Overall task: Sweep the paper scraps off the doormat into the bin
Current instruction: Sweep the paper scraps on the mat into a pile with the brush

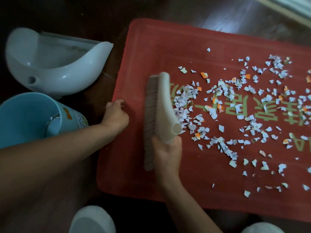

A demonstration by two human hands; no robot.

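Observation:
A red doormat [151, 52] with green lettering lies on the dark floor. Several white and orange paper scraps [235, 105] are strewn over its middle and right. My right hand [168, 153] grips the cream handle of a hand brush [161, 108], whose bristles rest on the mat just left of the scrap pile. My left hand [116, 115] pinches the mat's left edge. A light blue bin [25, 115] stands off the mat at the left, with a few scraps inside.
A pale grey dustpan [55, 63] lies on the floor above the bin, left of the mat. Two white slippers [92, 219] show at the bottom edge. A pale door frame [289, 9] crosses the top right corner.

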